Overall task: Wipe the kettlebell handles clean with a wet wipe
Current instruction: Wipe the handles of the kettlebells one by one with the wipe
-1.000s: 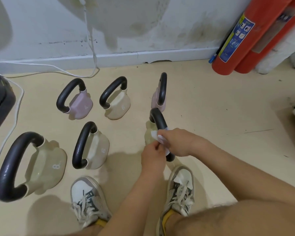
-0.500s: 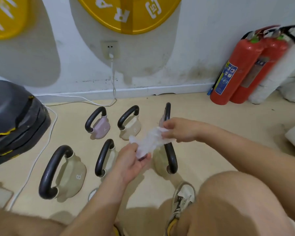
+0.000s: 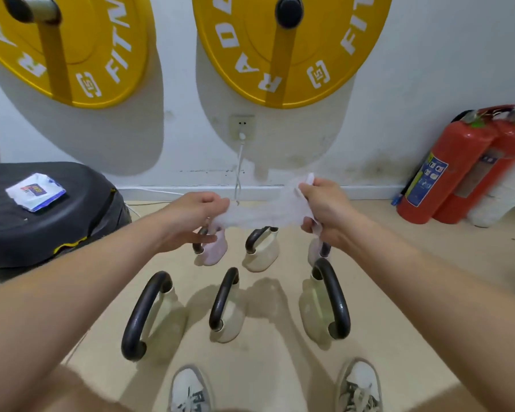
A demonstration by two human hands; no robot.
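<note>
A white wet wipe (image 3: 265, 214) is stretched flat in the air between my left hand (image 3: 195, 217) and my right hand (image 3: 324, 212), each pinching one end. Below it, several kettlebells with black handles stand on the beige floor in two rows. The front row has a large cream kettlebell (image 3: 149, 316) on the left, a smaller cream kettlebell (image 3: 225, 307) in the middle and another cream kettlebell (image 3: 327, 304) on the right. Behind them are a pink kettlebell (image 3: 213, 248), a cream kettlebell (image 3: 260, 248) and one mostly hidden by my right hand.
A black padded bench (image 3: 42, 215) at the left carries a wipe packet (image 3: 35, 191). Two red fire extinguishers (image 3: 446, 171) lean at the right wall. Yellow weight plates (image 3: 280, 49) hang above a socket with a white cable (image 3: 240, 162). My shoes (image 3: 191, 391) are at the bottom.
Both hands lifted off the front right kettlebell handle and rose. They pulled the crumpled wipe apart until it spread wide between them. The view tilted up towards the wall.
</note>
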